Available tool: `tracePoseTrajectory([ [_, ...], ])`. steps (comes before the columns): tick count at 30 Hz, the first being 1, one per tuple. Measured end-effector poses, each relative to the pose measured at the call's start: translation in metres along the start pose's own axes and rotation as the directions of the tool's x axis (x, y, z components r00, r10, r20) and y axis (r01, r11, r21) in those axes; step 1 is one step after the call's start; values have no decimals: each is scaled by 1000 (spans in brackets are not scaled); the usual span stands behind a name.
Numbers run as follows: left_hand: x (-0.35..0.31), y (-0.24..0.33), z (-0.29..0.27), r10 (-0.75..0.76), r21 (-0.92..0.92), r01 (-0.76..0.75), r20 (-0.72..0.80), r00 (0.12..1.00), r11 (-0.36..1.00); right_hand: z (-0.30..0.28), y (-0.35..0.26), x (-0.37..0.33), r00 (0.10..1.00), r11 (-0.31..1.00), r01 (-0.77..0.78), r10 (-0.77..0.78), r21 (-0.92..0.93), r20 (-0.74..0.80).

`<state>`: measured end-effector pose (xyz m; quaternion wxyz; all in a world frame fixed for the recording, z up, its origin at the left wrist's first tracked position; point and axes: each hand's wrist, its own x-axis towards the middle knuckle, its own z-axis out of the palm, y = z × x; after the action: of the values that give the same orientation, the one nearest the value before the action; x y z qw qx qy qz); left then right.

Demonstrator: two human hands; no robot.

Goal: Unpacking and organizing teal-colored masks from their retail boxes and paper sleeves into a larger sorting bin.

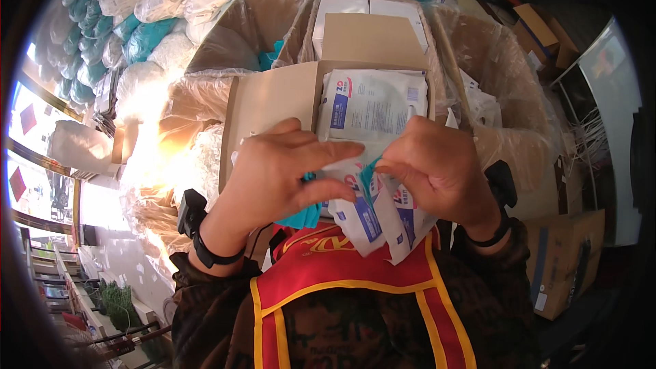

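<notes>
My right hand point(437, 171) pinches the top edge of a torn white plastic packet point(365, 225) with blue and red print, above my lap. Teal sheet material point(367, 179) shows in the packet's opening, beside my right fingertips. On the packet's left side is my left hand point(287, 171), its thumb and forefinger apart; its other fingers are partly hidden. More teal material point(301, 216) shows below the left hand; whether that hand touches it I cannot tell. Just beyond, an open cardboard box point(270, 99) contains flat white printed packets point(376, 106).
Large plastic-lined cartons point(249, 27) stand behind and on both sides of the box. Teal and white bagged bundles point(147, 37) are piled at the far left. A closed cardboard carton point(567, 263) sits at the right. Clear plastic wrap point(198, 164) lies left of the box.
</notes>
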<state>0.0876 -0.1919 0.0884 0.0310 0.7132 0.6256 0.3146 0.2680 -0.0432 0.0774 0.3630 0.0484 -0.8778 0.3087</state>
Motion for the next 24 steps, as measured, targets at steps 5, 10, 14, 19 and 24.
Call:
tracePoseTrajectory([
  [5, 1, 3, 11, 81, -188, -66, 73, 994, 980, 8, -11, 1, 985, 973, 165, -155, -164, 74],
  [10, 3, 8, -1, -43, 90, 44, -10, 999, 995, 3, -14, 0, 974, 934, 224, -204, -280, 99],
  [14, -1, 16, -11, -9, 255, -2, 43, 999, 967, 4, -21, 3, 951, 875, 305, -263, -376, 160],
  [19, -14, 20, -54, -146, 297, 192, -171, 974, 935, -7, -6, 4, 974, 878, 225, -217, -423, 67],
  [24, -14, 34, -35, -92, 26, 91, 11, 996, 995, 2, -4, 10, 961, 894, 276, -258, -352, 99],
])
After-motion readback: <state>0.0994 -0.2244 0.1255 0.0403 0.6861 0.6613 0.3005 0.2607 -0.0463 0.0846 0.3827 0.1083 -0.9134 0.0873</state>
